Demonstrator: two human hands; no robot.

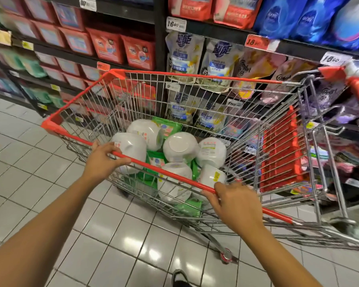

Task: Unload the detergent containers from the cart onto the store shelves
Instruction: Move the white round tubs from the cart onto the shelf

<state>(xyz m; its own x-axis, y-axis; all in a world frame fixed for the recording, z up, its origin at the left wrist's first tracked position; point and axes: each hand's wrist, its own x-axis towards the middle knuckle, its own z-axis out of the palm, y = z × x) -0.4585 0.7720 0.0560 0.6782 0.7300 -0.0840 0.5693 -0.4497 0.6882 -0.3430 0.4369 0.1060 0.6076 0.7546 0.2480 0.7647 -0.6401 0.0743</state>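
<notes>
Stocked shelves [216, 30] filled the far side. The cart [195, 76] stood just in front of them, with several white tubs [179, 148] and green packs [167, 126] on its floor. Unloading looked barely begun, and nothing was in hand. The left hand [103, 158] and right hand [234, 200] each gripped the cart's near red rim. Pouches [249, 69] read "Comfort"; price tags [175, 23] read 16.00 and 18.00.

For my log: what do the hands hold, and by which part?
The left hand and right hand both grip the cart by its near red top rail.
</notes>
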